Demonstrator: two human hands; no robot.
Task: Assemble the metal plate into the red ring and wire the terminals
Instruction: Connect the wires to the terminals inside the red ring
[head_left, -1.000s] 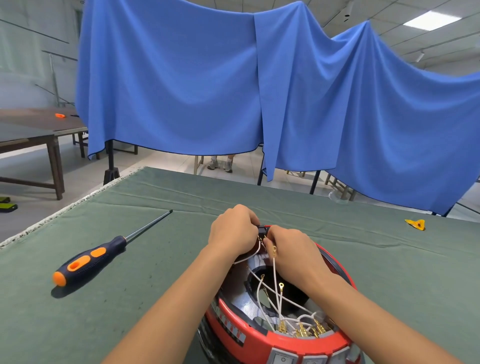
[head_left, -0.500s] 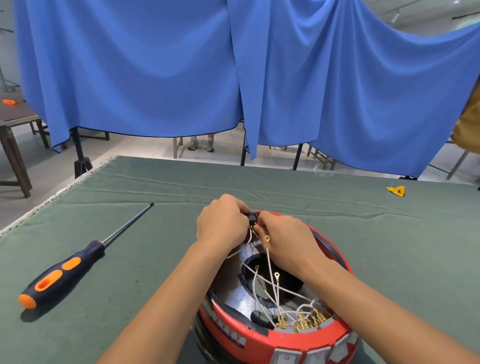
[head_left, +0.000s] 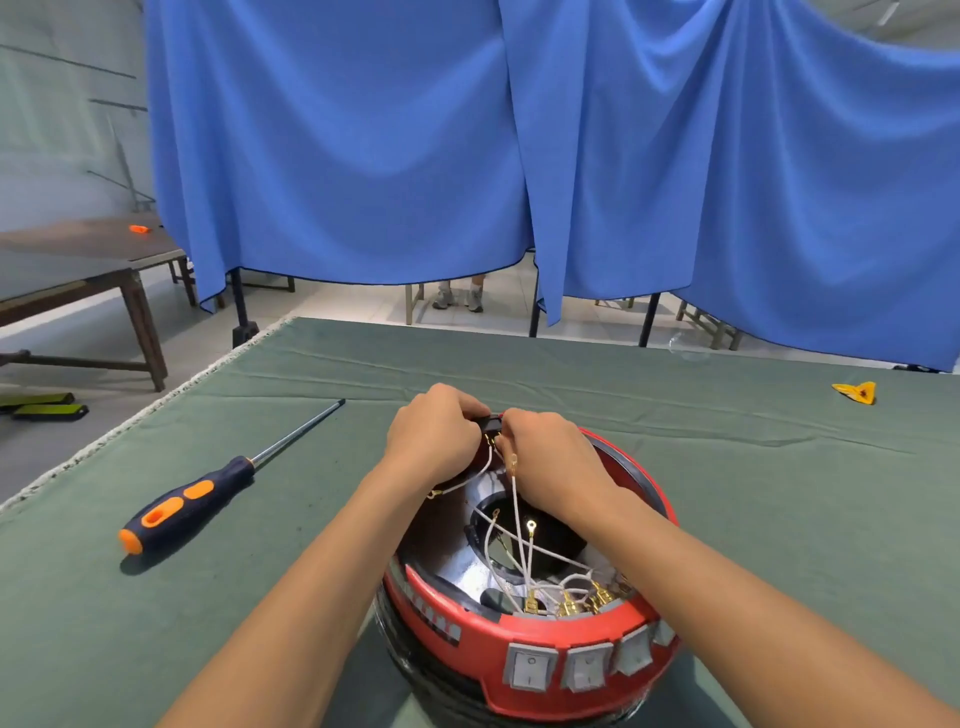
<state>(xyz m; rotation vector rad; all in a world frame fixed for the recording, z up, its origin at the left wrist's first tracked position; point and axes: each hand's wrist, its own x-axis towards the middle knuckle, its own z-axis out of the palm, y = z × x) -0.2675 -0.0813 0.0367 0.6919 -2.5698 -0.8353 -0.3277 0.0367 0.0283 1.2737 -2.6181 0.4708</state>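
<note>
The red ring (head_left: 524, 644) stands on the green table near me, grey rocker switches along its front. Inside it lies the shiny metal plate (head_left: 457, 569) with a dark round opening. White wires (head_left: 522, 551) with gold terminals run from the switch backs up to the far rim. There my left hand (head_left: 434, 434) and my right hand (head_left: 553, 460) meet, both pinching a small black part (head_left: 491, 423) with brass terminals. A loose ring terminal (head_left: 531, 527) hangs over the opening.
An orange and dark blue screwdriver (head_left: 208, 493) lies on the green cloth to the left, tip pointing away. A small yellow piece (head_left: 856, 391) sits at the far right. Blue curtains hang behind the table; a wooden table stands at far left.
The camera view has shifted and tilted. Both hands stay together at the ring's far rim on the black part; the wires hang much the same.
</note>
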